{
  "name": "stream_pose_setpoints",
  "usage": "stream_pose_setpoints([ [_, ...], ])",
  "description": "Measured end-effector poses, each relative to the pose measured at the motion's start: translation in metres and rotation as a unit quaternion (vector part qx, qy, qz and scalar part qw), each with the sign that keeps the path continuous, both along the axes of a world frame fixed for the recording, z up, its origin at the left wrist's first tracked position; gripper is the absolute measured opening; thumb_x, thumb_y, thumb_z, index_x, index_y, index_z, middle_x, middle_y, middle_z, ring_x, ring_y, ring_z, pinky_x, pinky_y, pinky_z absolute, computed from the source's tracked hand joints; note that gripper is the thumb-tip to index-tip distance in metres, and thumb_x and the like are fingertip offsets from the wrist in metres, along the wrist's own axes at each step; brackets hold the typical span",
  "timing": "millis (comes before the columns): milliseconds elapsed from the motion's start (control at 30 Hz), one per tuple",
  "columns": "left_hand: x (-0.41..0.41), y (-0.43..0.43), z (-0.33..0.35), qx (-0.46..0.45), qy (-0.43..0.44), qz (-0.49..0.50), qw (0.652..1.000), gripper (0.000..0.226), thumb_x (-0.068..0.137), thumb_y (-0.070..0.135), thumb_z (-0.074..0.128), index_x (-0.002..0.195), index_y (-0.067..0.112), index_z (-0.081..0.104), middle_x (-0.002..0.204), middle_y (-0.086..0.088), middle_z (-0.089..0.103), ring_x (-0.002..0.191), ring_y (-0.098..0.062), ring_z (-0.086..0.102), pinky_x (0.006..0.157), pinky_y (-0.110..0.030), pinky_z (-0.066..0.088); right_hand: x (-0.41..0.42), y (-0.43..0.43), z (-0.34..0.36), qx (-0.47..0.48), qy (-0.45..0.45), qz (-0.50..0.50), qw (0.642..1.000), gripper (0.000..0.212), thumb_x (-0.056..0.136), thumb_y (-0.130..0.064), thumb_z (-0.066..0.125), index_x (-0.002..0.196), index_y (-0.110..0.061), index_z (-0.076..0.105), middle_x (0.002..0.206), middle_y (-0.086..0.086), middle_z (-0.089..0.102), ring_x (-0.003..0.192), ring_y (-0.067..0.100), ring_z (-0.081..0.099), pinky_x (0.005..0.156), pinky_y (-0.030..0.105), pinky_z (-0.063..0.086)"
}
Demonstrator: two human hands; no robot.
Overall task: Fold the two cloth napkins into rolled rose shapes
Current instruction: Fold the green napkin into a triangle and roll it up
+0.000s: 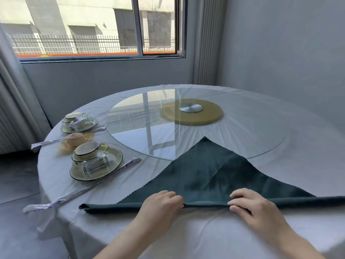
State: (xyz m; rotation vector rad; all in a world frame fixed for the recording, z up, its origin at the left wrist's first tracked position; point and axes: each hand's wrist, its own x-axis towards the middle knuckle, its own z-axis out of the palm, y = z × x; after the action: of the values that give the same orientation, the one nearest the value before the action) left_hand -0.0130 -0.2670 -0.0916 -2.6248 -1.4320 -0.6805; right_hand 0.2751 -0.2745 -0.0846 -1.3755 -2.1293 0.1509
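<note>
Near edge of counter (186, 232): left hand (160, 204) and right hand (255, 208), fingers (240, 193) of both curled, pinching the rolled near edge of a dark green napkin (205, 171). The napkin lies as a triangle, its far tip on the glass turntable (242, 131). Far left: beige napkin (74, 139), rolled into a rose, between two stacks of glass dishes (96, 161).

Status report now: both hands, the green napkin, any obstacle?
Left hand and right hand both pinch the rolled near edge. Green napkin lies as triangle, tip on the glass turntable. No obstacle ahead of the roll.
</note>
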Motion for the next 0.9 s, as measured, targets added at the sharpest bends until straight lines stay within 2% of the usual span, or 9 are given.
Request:
stream_pose_setpoints([
  [167, 0.004, 0.003, 0.007, -0.069, -0.094, 0.038, 0.992, 0.024, 0.091, 0.033, 0.041, 0.087, 0.023, 0.063, 0.086, 0.01, 0.056, 0.071, -0.018, 0.055, 0.063, -0.032, 0.048, 0.006, 0.011, 0.006, -0.007, 0.022, -0.033, 0.999, 0.013, 0.077, -0.016, 0.075, 0.083, -0.028, 0.073, 0.077, -0.025, 0.062, 0.081, -0.002, 0.055, 0.069, 0.012, 0.042],
  [333, 0.006, 0.018, 0.01, -0.075, -0.112, 0.09, 0.987, 0.01, 0.09, 0.028, 0.059, 0.099, 0.026, 0.064, 0.092, 0.015, 0.062, 0.089, -0.012, 0.057, 0.071, -0.024, 0.043, 0.012, 0.023, 0.012, -0.043, 0.063, -0.092, 0.993, 0.013, 0.08, -0.022, 0.072, 0.076, -0.031, 0.064, 0.072, -0.022, 0.064, 0.076, 0.0, 0.057, 0.066, 0.012, 0.041],
  [400, 0.006, 0.023, 0.007, -0.073, -0.11, 0.101, 0.986, 0.012, 0.084, 0.022, 0.068, 0.095, 0.024, 0.067, 0.089, 0.012, 0.063, 0.086, -0.016, 0.059, 0.069, -0.023, 0.043, 0.012, 0.028, 0.008, -0.046, 0.056, -0.098, 0.993, 0.017, 0.079, -0.022, 0.072, 0.072, -0.033, 0.061, 0.071, -0.021, 0.062, 0.073, 0.002, 0.057, 0.072, 0.023, 0.045],
  [500, 0.02, 0.026, 0.006, -0.022, -0.092, 0.06, 0.994, 0.015, 0.081, 0.02, 0.063, 0.095, 0.023, 0.066, 0.094, 0.01, 0.063, 0.084, -0.017, 0.06, 0.067, -0.026, 0.05, 0.01, 0.034, 0.001, -0.025, 0.027, -0.107, 0.994, 0.018, 0.075, -0.02, 0.076, 0.07, -0.032, 0.064, 0.075, -0.02, 0.059, 0.076, 0.006, 0.056, 0.076, 0.037, 0.046],
  [633, 0.071, 0.021, 0.011, -0.029, -0.042, -0.052, 0.997, 0.037, 0.083, 0.034, 0.044, 0.111, 0.02, 0.063, 0.112, 0.009, 0.064, 0.102, -0.011, 0.058, 0.083, -0.021, 0.05, 0.008, 0.036, -0.003, 0.005, 0.014, -0.132, 0.991, 0.011, 0.073, -0.026, 0.075, 0.067, -0.033, 0.069, 0.081, -0.018, 0.061, 0.076, 0.011, 0.058, 0.075, 0.035, 0.042],
  [700, 0.097, 0.018, 0.012, -0.036, 0.003, -0.095, 0.995, 0.043, 0.079, 0.039, 0.043, 0.113, 0.02, 0.062, 0.114, 0.01, 0.064, 0.105, -0.009, 0.06, 0.087, -0.019, 0.048, 0.009, 0.033, -0.004, 0.018, 0.009, -0.136, 0.991, 0.011, 0.076, -0.036, 0.062, 0.07, -0.035, 0.071, 0.086, -0.017, 0.065, 0.081, 0.012, 0.061, 0.077, 0.033, 0.042],
  [800, 0.116, 0.015, 0.005, -0.066, 0.03, -0.102, 0.992, 0.046, 0.077, 0.043, 0.04, 0.111, 0.024, 0.065, 0.114, 0.013, 0.065, 0.104, -0.007, 0.063, 0.085, -0.018, 0.049, 0.014, 0.025, -0.005, -0.012, -0.047, -0.111, 0.993, 0.043, 0.085, -0.054, 0.036, 0.101, -0.035, 0.071, 0.117, -0.01, 0.064, 0.111, 0.014, 0.059, 0.099, 0.032, 0.036],
  [867, 0.118, 0.014, -0.001, -0.114, 0.018, -0.079, 0.99, 0.056, 0.083, 0.047, 0.031, 0.124, 0.021, 0.06, 0.131, 0.008, 0.057, 0.119, -0.012, 0.056, 0.097, -0.024, 0.043, 0.02, 0.017, -0.004, -0.083, -0.109, -0.088, 0.987, 0.086, 0.077, -0.077, -0.002, 0.134, -0.036, 0.047, 0.145, -0.018, 0.03, 0.138, 0.004, 0.026, 0.112, 0.026, 0.008],
  [900, 0.119, 0.014, -0.001, -0.12, 0.026, -0.068, 0.99, 0.065, 0.085, 0.052, 0.022, 0.135, 0.021, 0.05, 0.143, 0.008, 0.043, 0.13, -0.011, 0.045, 0.106, -0.027, 0.033, 0.025, 0.013, -0.004, -0.122, -0.128, -0.088, 0.98, 0.101, 0.067, -0.079, -0.019, 0.143, -0.036, 0.031, 0.145, -0.022, 0.012, 0.141, -0.001, 0.008, 0.112, 0.023, -0.003],
])
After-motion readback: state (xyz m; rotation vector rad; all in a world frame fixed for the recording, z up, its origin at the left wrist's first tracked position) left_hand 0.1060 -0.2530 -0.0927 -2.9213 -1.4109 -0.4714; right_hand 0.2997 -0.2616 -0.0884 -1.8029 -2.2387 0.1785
